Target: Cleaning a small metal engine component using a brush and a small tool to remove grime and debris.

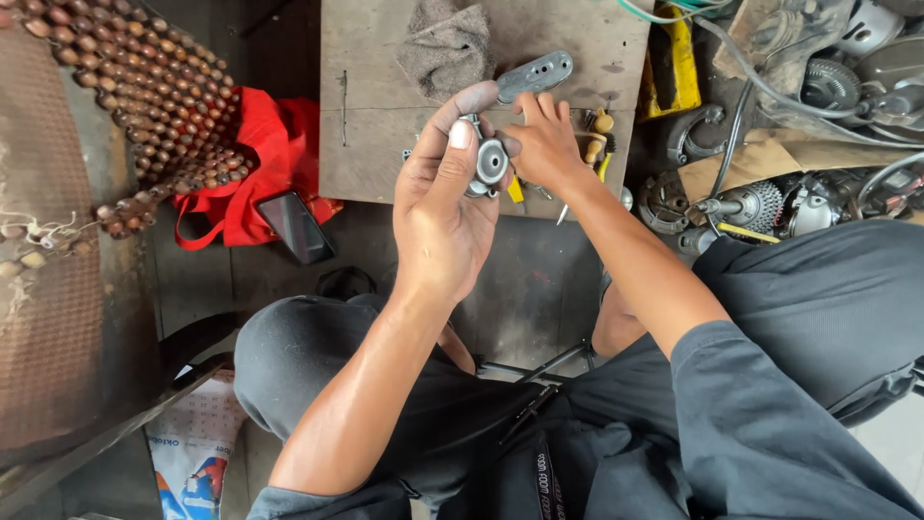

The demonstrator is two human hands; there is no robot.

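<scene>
Holding a small round metal part (491,162) between both hands, my left grip (445,207) is wrapped around it, thumb across its face, while my right grip (545,143) pinches its far side. A flat grey metal bracket (535,75) juts up just beyond my fingertips. Beneath lies the wooden desk (375,116), a grey rag (445,46) farther off, a red bag (269,154) left.

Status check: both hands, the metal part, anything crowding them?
Left hand and right hand both grip the round metal part, its flat arm sticking up. Wooden board and grey rag beneath, not touching.
</scene>
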